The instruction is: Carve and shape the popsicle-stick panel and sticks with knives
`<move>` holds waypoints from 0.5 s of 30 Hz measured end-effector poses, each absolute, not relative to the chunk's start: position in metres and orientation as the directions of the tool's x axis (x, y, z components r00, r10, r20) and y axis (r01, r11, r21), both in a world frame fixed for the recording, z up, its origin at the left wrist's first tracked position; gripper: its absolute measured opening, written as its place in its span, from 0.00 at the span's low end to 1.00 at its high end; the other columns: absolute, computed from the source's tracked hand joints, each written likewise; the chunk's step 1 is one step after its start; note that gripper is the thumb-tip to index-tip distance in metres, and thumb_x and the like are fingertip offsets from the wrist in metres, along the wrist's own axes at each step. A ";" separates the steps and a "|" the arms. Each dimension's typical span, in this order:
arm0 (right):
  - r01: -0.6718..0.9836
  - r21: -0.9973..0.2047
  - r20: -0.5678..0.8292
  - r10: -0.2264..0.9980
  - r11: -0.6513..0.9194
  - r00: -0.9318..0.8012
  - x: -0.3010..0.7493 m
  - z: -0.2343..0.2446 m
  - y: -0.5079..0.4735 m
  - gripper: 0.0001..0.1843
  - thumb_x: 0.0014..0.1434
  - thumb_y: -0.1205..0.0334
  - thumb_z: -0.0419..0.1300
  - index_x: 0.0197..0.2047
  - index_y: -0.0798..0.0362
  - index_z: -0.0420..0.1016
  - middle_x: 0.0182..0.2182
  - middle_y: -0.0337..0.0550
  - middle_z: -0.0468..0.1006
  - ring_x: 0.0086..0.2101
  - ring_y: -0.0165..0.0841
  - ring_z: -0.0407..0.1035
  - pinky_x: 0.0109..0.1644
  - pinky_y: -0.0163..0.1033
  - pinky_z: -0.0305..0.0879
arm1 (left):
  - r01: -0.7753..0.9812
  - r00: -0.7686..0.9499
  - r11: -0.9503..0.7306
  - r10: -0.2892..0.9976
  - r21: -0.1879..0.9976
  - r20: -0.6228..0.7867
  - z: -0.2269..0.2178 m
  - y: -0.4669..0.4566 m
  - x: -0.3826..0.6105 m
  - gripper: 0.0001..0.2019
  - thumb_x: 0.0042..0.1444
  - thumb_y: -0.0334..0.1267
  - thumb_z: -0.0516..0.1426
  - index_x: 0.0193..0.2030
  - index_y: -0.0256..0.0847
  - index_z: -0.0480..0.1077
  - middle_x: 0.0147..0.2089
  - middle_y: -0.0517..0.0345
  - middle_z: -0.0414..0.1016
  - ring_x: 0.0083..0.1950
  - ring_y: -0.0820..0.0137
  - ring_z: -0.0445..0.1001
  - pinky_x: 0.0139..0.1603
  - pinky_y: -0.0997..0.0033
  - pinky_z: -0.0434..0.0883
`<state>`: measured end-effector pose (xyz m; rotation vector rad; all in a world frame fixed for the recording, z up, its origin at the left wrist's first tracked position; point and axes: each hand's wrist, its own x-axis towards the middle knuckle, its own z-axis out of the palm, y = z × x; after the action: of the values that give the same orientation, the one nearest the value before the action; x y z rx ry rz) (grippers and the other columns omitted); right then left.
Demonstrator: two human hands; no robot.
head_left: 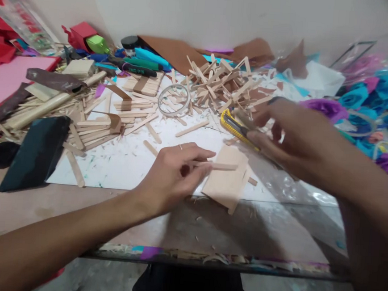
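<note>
Risk: the yellow utility knife (235,127) sits close to the left fingertips (201,157). A slip along the wood would likely nick them. The blade is blurred, so I cannot tell whether it is extended.

Risk: the thin pale wooden craft stick (219,166) is pinched at 1 end only and may pivot or snap under pressure.

- Left hand (175,171): closed in a pinch on the stick.
- Right hand (289,135): wrapped around the knife, motion-blurred.
- Stick: lies across the flat pale panel of joined sticks (226,186), at the front edge of the white work sheet (125,164).
- Long axis runs left-right and nearly level, with the free end pointing right.
</note>
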<state>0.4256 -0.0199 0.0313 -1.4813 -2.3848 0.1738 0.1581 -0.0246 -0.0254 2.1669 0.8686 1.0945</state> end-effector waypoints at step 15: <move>-0.161 -0.985 0.062 0.997 0.055 -0.041 0.361 0.040 -0.032 0.07 0.67 0.63 0.53 0.35 0.46 0.63 0.19 0.32 0.55 0.18 0.27 0.48 0.22 0.35 0.47 | 0.313 0.637 -0.614 0.701 0.724 0.319 -0.021 -0.018 0.158 0.08 0.64 0.29 0.61 0.45 0.39 0.84 0.36 0.56 0.79 0.33 0.74 0.75 0.32 0.73 0.69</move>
<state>0.3614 -0.0324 0.0396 -1.0259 -1.1498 1.2708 0.1582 -0.0176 -0.0212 2.2223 0.7875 0.7949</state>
